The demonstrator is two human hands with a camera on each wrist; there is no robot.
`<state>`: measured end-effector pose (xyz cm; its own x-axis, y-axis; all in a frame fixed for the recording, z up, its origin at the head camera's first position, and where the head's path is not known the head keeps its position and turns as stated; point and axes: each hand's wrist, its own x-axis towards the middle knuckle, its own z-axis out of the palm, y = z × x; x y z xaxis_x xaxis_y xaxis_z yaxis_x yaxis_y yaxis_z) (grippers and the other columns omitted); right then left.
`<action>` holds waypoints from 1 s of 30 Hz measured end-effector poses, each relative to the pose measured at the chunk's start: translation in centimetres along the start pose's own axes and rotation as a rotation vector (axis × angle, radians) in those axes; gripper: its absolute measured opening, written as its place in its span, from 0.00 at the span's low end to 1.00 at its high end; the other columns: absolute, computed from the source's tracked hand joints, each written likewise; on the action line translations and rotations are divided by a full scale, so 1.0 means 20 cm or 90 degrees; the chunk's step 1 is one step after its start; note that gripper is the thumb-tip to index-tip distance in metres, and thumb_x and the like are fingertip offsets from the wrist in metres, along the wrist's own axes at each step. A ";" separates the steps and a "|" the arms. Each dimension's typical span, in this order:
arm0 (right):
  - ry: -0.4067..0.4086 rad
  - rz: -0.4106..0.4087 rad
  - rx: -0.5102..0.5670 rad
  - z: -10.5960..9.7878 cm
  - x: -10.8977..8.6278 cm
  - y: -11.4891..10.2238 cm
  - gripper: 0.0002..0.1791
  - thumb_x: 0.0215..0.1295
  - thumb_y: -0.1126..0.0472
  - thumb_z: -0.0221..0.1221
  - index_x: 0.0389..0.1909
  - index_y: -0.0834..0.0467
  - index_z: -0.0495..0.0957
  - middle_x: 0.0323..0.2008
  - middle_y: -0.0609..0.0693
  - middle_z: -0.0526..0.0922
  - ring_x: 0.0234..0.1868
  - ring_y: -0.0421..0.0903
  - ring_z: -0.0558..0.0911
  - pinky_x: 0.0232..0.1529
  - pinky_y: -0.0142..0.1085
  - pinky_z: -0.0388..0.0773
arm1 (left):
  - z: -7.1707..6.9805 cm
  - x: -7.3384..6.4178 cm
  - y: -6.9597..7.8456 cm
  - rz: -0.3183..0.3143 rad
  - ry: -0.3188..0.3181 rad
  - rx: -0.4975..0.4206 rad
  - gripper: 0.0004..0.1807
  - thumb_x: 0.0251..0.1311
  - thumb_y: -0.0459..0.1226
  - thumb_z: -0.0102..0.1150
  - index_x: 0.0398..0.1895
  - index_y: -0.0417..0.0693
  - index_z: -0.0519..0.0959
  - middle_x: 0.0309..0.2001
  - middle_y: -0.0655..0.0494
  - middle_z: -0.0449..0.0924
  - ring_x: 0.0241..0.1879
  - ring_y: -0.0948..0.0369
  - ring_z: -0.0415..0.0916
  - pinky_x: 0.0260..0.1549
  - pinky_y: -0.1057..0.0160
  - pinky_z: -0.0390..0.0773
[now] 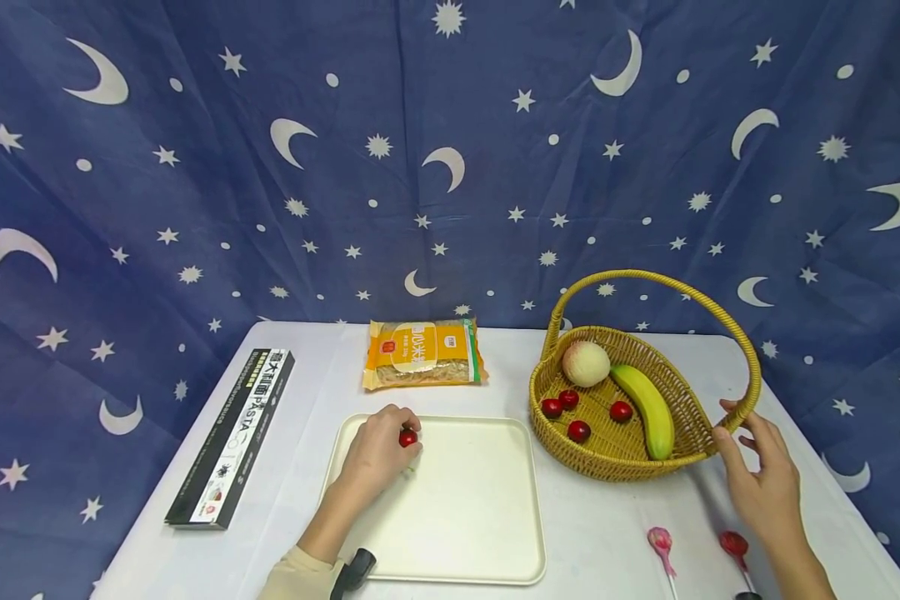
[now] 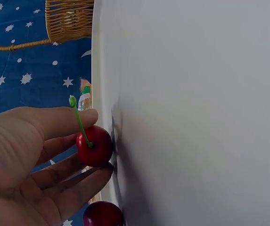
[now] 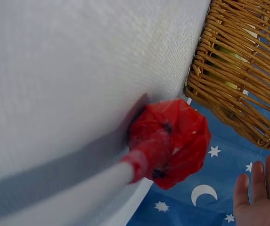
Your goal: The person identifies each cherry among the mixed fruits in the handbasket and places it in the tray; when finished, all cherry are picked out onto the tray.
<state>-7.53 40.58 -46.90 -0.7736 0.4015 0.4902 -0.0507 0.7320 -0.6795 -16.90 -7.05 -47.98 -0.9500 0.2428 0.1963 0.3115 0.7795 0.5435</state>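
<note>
My left hand (image 1: 378,446) is over the far left part of a cream tray (image 1: 480,500). It pinches a red cherry (image 2: 94,147) with a green stem between thumb and fingers, close to the tray surface. Below the fingers in the left wrist view sits another dark red cherry (image 2: 102,214). On the right, my right hand (image 1: 765,475) has its thumb and a finger round the lower end of the handle (image 1: 753,367) of a wicker basket (image 1: 607,471). Its other fingers show straight in the right wrist view. Inside the basket are a peach (image 1: 587,364), a banana (image 1: 648,412) and several cherries (image 1: 579,431).
A pink lollipop (image 1: 660,540) and a red lollipop (image 1: 734,546) lie in front of the basket, near my right forearm. Behind the tray is a yellow noodle packet (image 1: 423,354). A black pasta box (image 1: 232,437) lies at the left. A blue star-patterned cloth (image 1: 487,150) hangs behind.
</note>
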 end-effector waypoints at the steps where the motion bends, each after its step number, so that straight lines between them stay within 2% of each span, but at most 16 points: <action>1: -0.001 0.000 0.000 0.00 0.00 0.00 0.24 0.77 0.61 0.62 0.71 0.49 0.78 0.61 0.26 0.74 0.61 0.12 0.64 0.57 0.09 0.61 | 0.00 0.00 0.00 -0.002 -0.002 0.002 0.12 0.51 0.30 0.80 0.36 0.47 0.86 0.37 0.54 0.85 0.33 0.61 0.80 0.34 0.64 0.81; 7: -0.006 0.000 -0.003 0.00 0.01 0.00 0.24 0.77 0.61 0.62 0.72 0.49 0.77 0.57 0.11 0.66 0.61 0.12 0.63 0.57 0.09 0.60 | 0.00 0.00 0.00 -0.009 -0.007 0.016 0.12 0.51 0.31 0.80 0.38 0.47 0.87 0.39 0.53 0.86 0.35 0.60 0.81 0.34 0.61 0.82; 9: -0.006 -0.001 -0.004 -0.01 0.01 0.00 0.24 0.78 0.60 0.61 0.72 0.49 0.77 0.56 0.11 0.65 0.61 0.12 0.63 0.57 0.09 0.60 | 0.00 0.00 0.00 -0.004 -0.004 0.021 0.12 0.51 0.31 0.80 0.38 0.47 0.87 0.40 0.52 0.87 0.35 0.59 0.82 0.34 0.61 0.82; 15: -0.004 -0.011 -0.003 -0.01 0.01 0.02 0.24 0.77 0.61 0.62 0.71 0.49 0.77 0.57 0.12 0.66 0.61 0.12 0.64 0.56 0.09 0.60 | -0.02 0.01 0.02 0.012 0.009 0.026 0.13 0.51 0.33 0.81 0.39 0.49 0.88 0.41 0.54 0.87 0.32 0.62 0.75 0.31 0.64 0.75; 19: -0.003 -0.015 -0.001 -0.01 0.01 0.01 0.24 0.77 0.61 0.62 0.71 0.50 0.78 0.57 0.11 0.66 0.61 0.12 0.64 0.56 0.09 0.60 | -0.04 0.03 0.06 0.025 0.011 0.002 0.13 0.54 0.35 0.80 0.41 0.51 0.88 0.43 0.53 0.87 0.31 0.64 0.73 0.30 0.66 0.73; 22: -0.003 -0.015 -0.004 -0.01 0.01 0.01 0.24 0.78 0.61 0.61 0.71 0.50 0.77 0.56 0.11 0.66 0.61 0.12 0.63 0.56 0.09 0.60 | -0.04 0.05 0.10 0.041 0.010 -0.026 0.13 0.56 0.36 0.80 0.43 0.51 0.88 0.45 0.52 0.88 0.30 0.63 0.76 0.29 0.66 0.75; 24: -0.002 -0.016 -0.003 -0.01 0.01 0.00 0.23 0.78 0.61 0.61 0.71 0.51 0.77 0.57 0.13 0.67 0.61 0.12 0.64 0.56 0.09 0.60 | -0.04 0.07 0.13 0.058 0.011 -0.038 0.14 0.56 0.36 0.79 0.45 0.51 0.87 0.47 0.52 0.89 0.34 0.58 0.82 0.33 0.61 0.81; 26: -0.002 -0.019 -0.001 -0.01 0.01 0.00 0.23 0.77 0.62 0.61 0.71 0.52 0.78 0.58 0.19 0.72 0.61 0.12 0.65 0.57 0.09 0.61 | -0.03 0.08 0.16 0.070 0.013 -0.050 0.15 0.57 0.36 0.79 0.47 0.52 0.87 0.49 0.53 0.89 0.41 0.54 0.86 0.39 0.56 0.84; 28: -0.004 -0.020 0.000 0.00 0.01 0.00 0.23 0.78 0.62 0.61 0.71 0.53 0.77 0.59 0.26 0.75 0.61 0.12 0.65 0.57 0.08 0.61 | -0.03 0.10 0.20 0.083 0.010 -0.068 0.15 0.58 0.36 0.78 0.48 0.52 0.86 0.50 0.54 0.89 0.47 0.50 0.87 0.46 0.51 0.85; 30: -0.006 -0.023 -0.001 0.00 0.01 0.00 0.23 0.78 0.62 0.60 0.71 0.53 0.77 0.61 0.33 0.78 0.61 0.12 0.64 0.57 0.08 0.61 | -0.02 0.12 0.24 0.099 0.004 -0.082 0.15 0.59 0.36 0.77 0.49 0.52 0.86 0.51 0.54 0.89 0.48 0.49 0.87 0.48 0.49 0.85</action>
<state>-7.66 40.68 -46.84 -0.7773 0.3697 0.5090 -0.0774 0.7468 -0.6606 -17.65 -3.00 -44.56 -0.8904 0.3498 0.2911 0.4546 0.6522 0.6067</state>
